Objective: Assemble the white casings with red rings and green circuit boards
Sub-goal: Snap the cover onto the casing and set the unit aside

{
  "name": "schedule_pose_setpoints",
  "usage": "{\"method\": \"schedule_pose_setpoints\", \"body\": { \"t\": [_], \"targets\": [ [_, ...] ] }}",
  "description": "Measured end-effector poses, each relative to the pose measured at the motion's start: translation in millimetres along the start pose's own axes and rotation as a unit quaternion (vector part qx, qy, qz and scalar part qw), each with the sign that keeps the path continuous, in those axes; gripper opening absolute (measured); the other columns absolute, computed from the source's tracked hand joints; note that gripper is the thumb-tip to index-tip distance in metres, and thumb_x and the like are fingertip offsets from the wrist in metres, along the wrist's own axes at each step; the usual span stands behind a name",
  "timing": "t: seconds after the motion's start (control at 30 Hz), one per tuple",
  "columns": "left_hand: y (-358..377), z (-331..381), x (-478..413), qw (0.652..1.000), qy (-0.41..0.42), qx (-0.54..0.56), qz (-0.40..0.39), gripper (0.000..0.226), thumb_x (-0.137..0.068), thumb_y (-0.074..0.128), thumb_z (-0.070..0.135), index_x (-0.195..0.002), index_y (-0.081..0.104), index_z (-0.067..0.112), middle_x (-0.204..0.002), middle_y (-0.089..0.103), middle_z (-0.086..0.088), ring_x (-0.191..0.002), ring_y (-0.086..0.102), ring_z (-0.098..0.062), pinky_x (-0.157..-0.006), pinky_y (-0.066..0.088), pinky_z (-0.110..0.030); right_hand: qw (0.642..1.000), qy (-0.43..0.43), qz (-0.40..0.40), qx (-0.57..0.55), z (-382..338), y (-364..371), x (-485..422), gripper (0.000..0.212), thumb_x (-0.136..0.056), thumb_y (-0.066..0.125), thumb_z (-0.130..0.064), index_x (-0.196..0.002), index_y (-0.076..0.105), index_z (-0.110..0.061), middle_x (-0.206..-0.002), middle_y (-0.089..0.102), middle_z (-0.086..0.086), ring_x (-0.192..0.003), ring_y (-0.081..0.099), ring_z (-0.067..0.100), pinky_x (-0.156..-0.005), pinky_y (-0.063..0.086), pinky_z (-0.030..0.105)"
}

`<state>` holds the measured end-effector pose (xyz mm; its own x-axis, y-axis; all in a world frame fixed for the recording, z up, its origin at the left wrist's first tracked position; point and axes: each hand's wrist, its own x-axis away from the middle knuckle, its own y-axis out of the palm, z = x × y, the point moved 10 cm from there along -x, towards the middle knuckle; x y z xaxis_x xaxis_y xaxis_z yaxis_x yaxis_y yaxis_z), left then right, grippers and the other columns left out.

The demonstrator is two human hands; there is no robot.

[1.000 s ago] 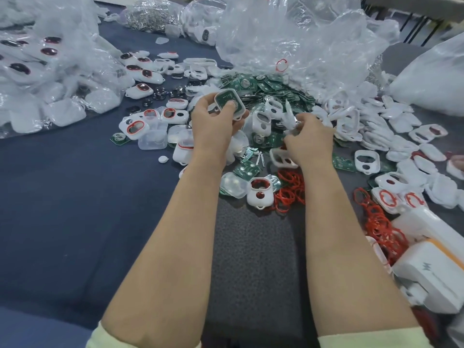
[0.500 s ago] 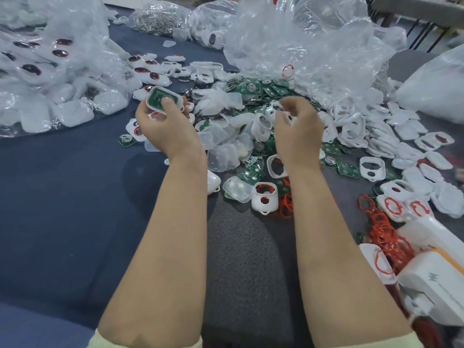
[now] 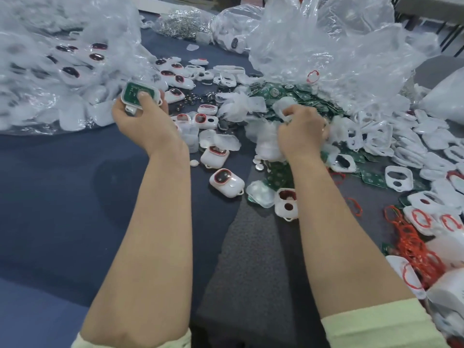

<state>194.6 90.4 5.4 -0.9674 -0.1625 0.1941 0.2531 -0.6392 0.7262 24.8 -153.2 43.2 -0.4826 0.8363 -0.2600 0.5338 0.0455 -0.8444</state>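
A dark blue table fills the view, with a grey mat laid on its near middle. A wide clear plastic bag lies at the far left, holding many white casings whose windows are rimmed in red. A taller crumpled bag stands at the far centre, its open mouth spilling a heap of green circuit boards onto the table. A smaller bag of small silvery parts sits behind, blurred. Both bare forearms reach forward from pale sleeves, well apart from each other. The left hand is raised just beside the left bag with its wrist bent back; it grips a white casing from below, the thumb pressed on the green board seated inside it, open side facing the camera. The right hand is down in the heap at the mouth of the tall bag, knuckles up, fingers curled round a white piece among crumpled clear wrappers. To the right spreads a pile of loose white casing shells. A tangle of red rings lies near the right edge, beside shells that already carry rings. Between the arms, two closed casings with red-rimmed windows rest on the blue table, and an open shell with a ring touches the right forearm
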Motion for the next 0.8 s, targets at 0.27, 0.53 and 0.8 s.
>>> {"method": "schedule_pose_setpoints", "body": {
  "t": [0.27,0.53,0.8],
  "targets": [
    [20.0,-11.1,13.9,0.998,-0.026,-0.017,-0.049,0.024,-0.095,0.047,-0.003,-0.116,0.045,0.009,-0.095,0.062,-0.009,-0.068,0.065,-0.016,-0.06,0.053,-0.02,0.974,-0.08,-0.201,-0.066,-31.1,13.3,18.2,0.046,-0.086,0.059,-0.028,-0.132,0.053,-0.033,-0.141,0.048,0.001,-0.129,0.044,0.021,-0.103,0.037,0.031],
    [75.0,-70.4,82.4,0.976,-0.105,-0.092,-0.166,0.019,-0.093,0.054,-0.002,-0.105,0.051,0.012,-0.089,0.058,0.001,-0.069,0.066,-0.016,-0.06,0.053,-0.021,0.984,0.077,0.14,-0.078,70.8,-65.7,7.2,0.038,-0.092,0.046,-0.015,-0.129,0.053,-0.014,-0.136,0.049,0.011,-0.13,0.039,0.027,-0.106,0.026,0.029],
    [111.5,-108.3,129.4,0.943,-0.172,-0.116,-0.261,0.021,-0.094,0.054,-0.001,-0.11,0.049,0.011,-0.095,0.061,-0.008,-0.078,0.066,-0.021,-0.074,0.057,-0.028,0.965,0.255,0.067,0.002,153.9,-50.3,-20.5,0.058,-0.099,0.031,-0.046,-0.145,0.032,-0.01,-0.151,0.026,0.023,-0.136,0.03,0.04,-0.11,0.025,0.048]
  ]
}}
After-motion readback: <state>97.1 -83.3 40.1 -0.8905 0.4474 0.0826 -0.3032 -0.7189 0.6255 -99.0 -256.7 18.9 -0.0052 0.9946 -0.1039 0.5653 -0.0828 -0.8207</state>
